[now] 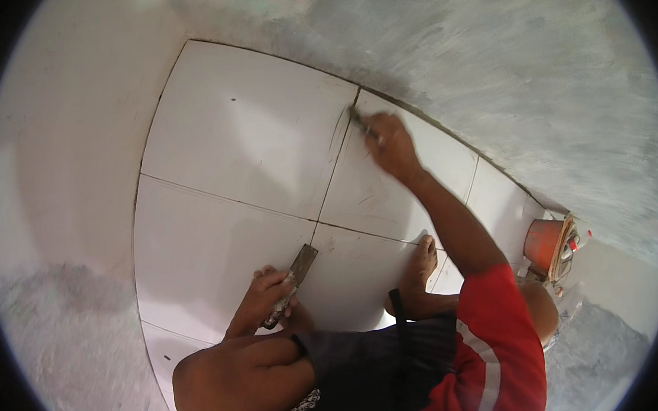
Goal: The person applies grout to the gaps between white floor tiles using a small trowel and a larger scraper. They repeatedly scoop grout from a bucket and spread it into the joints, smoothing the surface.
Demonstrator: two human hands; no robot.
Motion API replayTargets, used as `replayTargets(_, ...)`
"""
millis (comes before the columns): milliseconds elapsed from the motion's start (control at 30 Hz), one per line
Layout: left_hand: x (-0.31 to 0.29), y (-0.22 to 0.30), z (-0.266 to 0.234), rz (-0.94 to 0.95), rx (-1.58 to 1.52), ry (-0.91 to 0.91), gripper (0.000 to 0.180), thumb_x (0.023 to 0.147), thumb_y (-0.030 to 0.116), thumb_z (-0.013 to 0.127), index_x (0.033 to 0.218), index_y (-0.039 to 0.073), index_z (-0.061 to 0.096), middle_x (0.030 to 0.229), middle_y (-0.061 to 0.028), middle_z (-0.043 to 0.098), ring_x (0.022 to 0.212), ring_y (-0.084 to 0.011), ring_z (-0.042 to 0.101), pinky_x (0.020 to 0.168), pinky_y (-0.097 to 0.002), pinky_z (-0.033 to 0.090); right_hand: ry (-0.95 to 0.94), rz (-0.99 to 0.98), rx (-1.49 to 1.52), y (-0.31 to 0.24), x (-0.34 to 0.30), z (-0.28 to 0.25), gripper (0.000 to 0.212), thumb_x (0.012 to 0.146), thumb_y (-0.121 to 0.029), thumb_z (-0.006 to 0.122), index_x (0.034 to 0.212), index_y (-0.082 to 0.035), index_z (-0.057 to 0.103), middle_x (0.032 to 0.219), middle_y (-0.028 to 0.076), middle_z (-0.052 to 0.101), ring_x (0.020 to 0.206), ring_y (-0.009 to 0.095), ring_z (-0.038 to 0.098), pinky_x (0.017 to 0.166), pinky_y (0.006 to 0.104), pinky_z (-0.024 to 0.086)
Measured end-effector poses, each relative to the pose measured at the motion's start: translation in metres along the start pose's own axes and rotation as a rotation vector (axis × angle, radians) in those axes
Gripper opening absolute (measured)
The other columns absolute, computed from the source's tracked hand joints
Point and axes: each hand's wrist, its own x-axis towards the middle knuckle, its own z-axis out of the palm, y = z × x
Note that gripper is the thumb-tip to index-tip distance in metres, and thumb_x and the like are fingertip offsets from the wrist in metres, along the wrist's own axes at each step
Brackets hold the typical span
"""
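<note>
My right hand [392,145] is closed around a small dark tool [358,120], smeared by motion, so its kind is unclear. The tool's tip rests at or just beside the dark joint between two large white floor tiles [259,127], close to the far wall. Thin dark scratch-like marks run along the tile near it. Nearer to me, my left hand [261,299] grips a putty knife [303,264] by its dirty, mottled handle. Its flat grey blade points up and away, over the tiles near where the joints cross.
An orange bucket [543,239] stands at the right by the wall, with things in or behind it, including a red-capped bottle [582,239]. My bare foot [418,273] is on the tiles. A grey plastered wall [500,58] borders the far side; a pale wall [80,118] borders the left.
</note>
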Motion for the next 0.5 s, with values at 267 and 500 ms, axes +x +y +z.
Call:
replayTargets(267,-0.002,0.003,0.005,0.002,-0.043,0.036,0.033,0.098,0.008,0.057,0.127,-0.007,0.059,0.077,-0.0124,0.066,0.056,-0.0191,0.061,0.051,-0.0292,0.050,-0.165,-0.363,-0.091,-0.067,-0.074,0.034,0.029,0.083,-0.009,0.065,0.111,-0.001,0.064,0.089,0.013,0.061,0.082,0.031,0.059,0.076,0.0436,0.050)
replayTargets(500,-0.006,-0.002,0.000,0.052,-0.059,0.020,0.030,0.097,0.008,0.054,0.123,-0.006,0.060,0.078,-0.0124,0.066,0.058,-0.0196,0.062,0.053,-0.0295,0.051,-0.121,-0.330,0.180,-0.066,-0.071,0.021,0.037,0.078,-0.006,0.067,0.114,-0.003,0.064,0.094,0.012,0.061,0.085,0.033,0.059,0.078,0.0450,0.050)
